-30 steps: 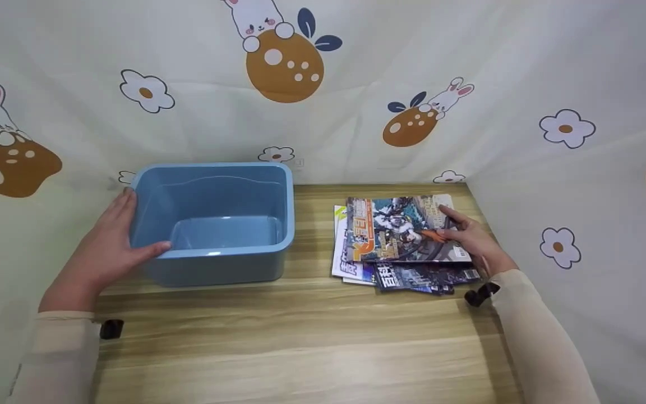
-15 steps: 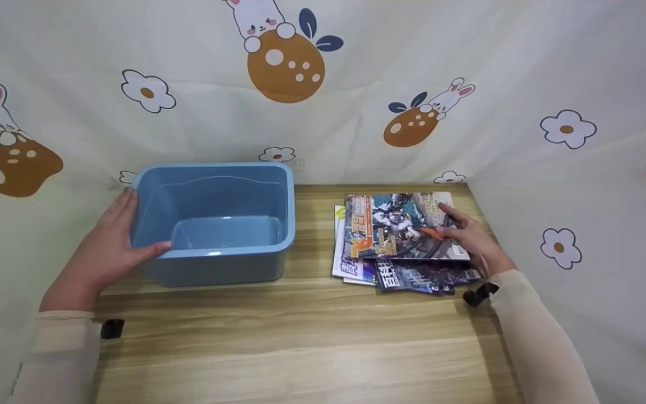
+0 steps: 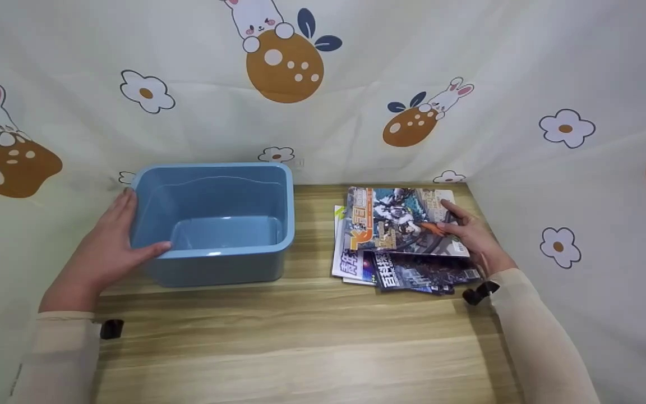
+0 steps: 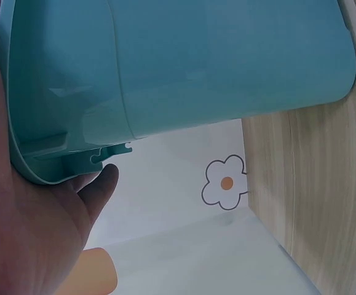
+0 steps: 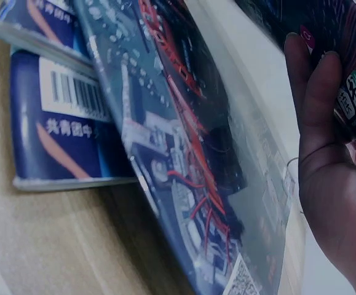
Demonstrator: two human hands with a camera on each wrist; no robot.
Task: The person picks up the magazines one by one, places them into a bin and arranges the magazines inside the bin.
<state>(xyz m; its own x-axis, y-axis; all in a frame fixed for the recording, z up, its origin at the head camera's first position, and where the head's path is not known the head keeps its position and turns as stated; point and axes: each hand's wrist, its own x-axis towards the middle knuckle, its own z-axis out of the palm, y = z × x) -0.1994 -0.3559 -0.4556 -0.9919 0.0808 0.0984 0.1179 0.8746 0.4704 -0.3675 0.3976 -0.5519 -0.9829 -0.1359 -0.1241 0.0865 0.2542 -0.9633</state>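
Note:
In the head view, a light-blue plastic bin (image 3: pixel 216 269) stands upright on the left of the table. My left hand (image 3: pixel 101 255) holds its left front corner, the thumb on the front rim and the fingers along the left side. The left wrist view shows the palm against the rim of the bin (image 4: pixel 184 67). On the right, my right hand (image 3: pixel 474 238) grips the right edge of the top magazine (image 3: pixel 398 224), held slightly above the pile. Fingers (image 5: pixel 316 92) press its underside in the right wrist view. Several other magazines (image 3: pixel 424 275) lie beneath, overlapping unevenly.
The wood-grain table (image 3: pixel 300 336) runs up to a pale curtain (image 3: pixel 345 112) printed with rabbits and flowers, which surrounds it at the back and sides. A strip of tabletop separates the bin from the magazines.
The top magazine has risen a little and shifted toward the back in my right hand, uncovering more of those below. My left hand and the bin have stayed in place.

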